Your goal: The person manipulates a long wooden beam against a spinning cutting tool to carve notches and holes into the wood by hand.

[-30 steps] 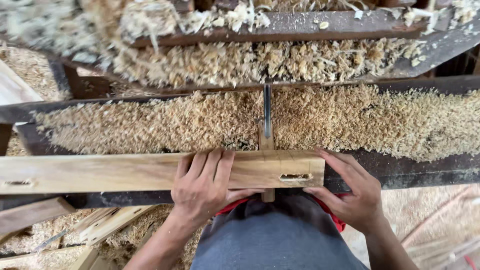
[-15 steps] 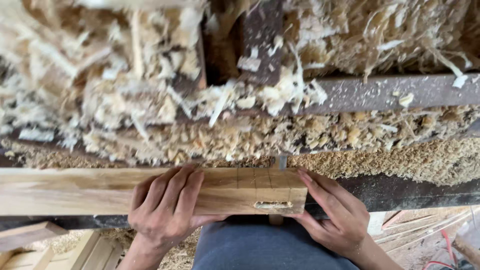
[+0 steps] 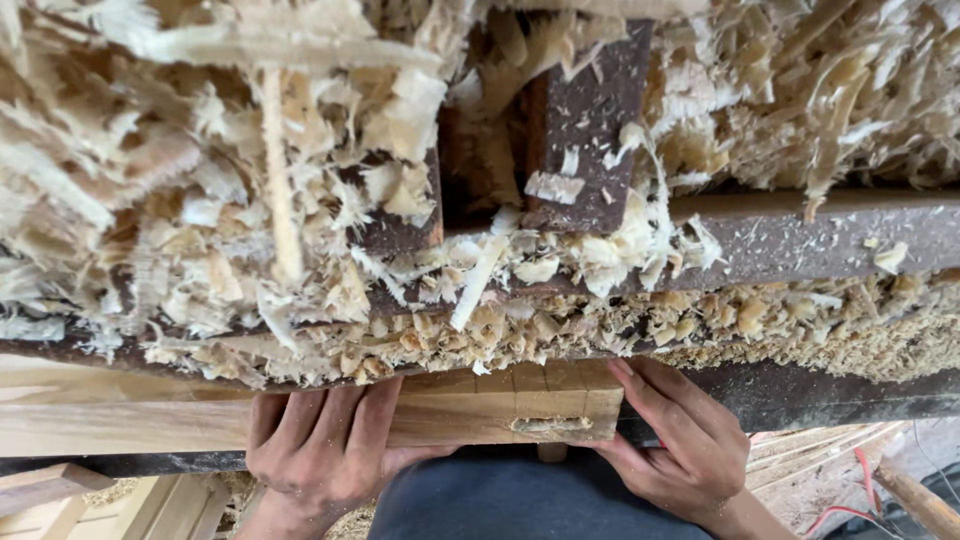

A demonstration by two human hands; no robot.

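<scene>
A long pale wooden board (image 3: 480,405) lies across the front of a dark machine bed, its right end carrying a rectangular mortise slot (image 3: 548,425) and pencil lines. My left hand (image 3: 325,450) is pressed flat over the board, fingers spread across its top face. My right hand (image 3: 675,440) cups the board's right end, fingers resting on the end and the dark rail behind it. The board's far edge slides under an overhang heaped with wood chips (image 3: 520,330).
Thick piles of shavings (image 3: 200,200) cover the dark metal frame (image 3: 800,240) above. Loose wooden offcuts (image 3: 60,500) lie at the lower left. A red cable (image 3: 850,490) and a wooden stick (image 3: 915,500) sit on the ground at lower right.
The view has closed in on the machine. The board and both hands have shifted toward the machine, the board's far edge now under the chip-covered overhang; the upright blade seen earlier is hidden.
</scene>
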